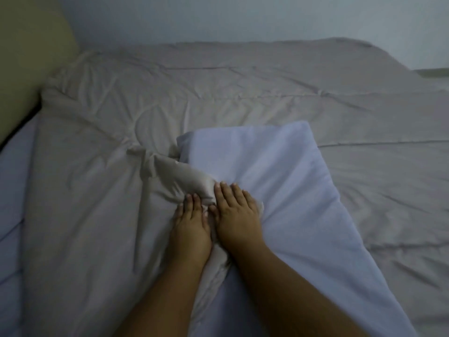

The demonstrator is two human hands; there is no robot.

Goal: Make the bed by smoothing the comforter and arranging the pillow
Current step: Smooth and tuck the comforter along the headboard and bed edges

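Left hand [190,223] lies flat, fingers straight, on a bunched fold of comforter [243,93], touching the pillow [272,176] on its left side. Right hand [237,215] also flat, fingers extended, pressing the pillow's left edge. Pillow: white, lying diagonally on top of the comforter. Comforter: beige, creased, spreading left, right and beyond the pillow. Pale sheet [12,171] far left of pillow; headboard [24,57] beyond-left; wall [243,18] behind
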